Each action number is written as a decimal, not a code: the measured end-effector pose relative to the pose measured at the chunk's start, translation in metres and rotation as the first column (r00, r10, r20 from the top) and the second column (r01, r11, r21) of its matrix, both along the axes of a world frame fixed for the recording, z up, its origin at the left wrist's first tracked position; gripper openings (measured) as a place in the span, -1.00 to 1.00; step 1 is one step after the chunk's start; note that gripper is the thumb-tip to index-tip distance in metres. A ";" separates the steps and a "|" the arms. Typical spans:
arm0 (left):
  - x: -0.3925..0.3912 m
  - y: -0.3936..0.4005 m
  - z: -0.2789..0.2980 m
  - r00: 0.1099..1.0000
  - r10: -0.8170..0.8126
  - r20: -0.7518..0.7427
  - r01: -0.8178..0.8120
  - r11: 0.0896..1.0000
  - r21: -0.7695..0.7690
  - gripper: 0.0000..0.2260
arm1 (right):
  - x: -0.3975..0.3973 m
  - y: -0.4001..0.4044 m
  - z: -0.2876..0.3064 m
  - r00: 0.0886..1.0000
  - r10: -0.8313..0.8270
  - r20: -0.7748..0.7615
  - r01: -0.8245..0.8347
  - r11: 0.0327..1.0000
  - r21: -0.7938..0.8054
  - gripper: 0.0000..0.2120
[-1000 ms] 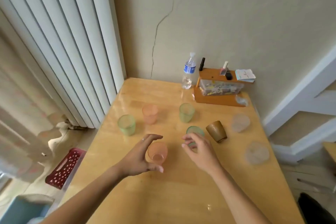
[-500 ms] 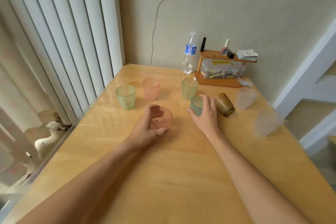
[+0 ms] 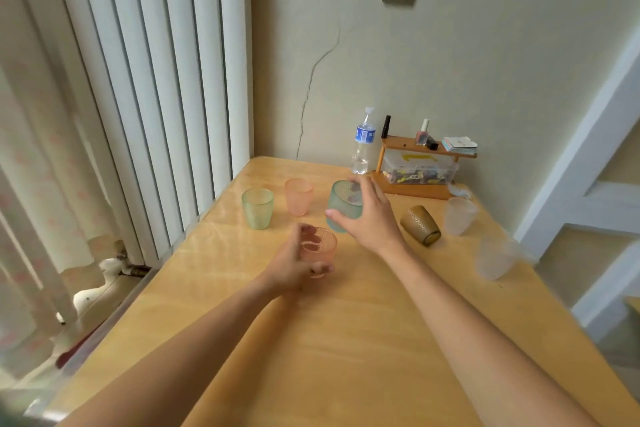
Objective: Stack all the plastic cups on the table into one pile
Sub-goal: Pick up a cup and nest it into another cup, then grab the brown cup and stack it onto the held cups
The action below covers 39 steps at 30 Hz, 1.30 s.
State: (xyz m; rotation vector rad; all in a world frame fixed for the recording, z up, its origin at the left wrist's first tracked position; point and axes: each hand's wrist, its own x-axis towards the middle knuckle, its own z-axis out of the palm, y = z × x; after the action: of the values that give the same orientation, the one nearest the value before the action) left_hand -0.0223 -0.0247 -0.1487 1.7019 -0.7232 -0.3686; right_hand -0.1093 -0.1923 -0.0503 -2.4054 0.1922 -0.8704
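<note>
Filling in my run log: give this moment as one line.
left hand: holds orange cup | right hand: holds teal cup | stack: not started | brown cup: on side

You had at the desk's [image 3: 346, 340] far edge: one water bottle [image 3: 363, 142], one wooden shelf [image 3: 420, 168] bearing a clear box [image 3: 417, 172].
</note>
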 end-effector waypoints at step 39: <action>-0.011 -0.036 -0.001 0.953 0.246 0.179 -0.192 0.943 -0.273 -0.54 | 0.012 -0.132 -0.048 0.715 -0.564 -0.414 0.461 0.825 -0.328 -0.49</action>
State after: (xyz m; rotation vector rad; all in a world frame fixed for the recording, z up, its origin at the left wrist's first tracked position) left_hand -0.0330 -0.0611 -0.1501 1.5709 -0.6910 0.0620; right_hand -0.0975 -0.3240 -0.0985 -2.7790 1.0766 -0.4724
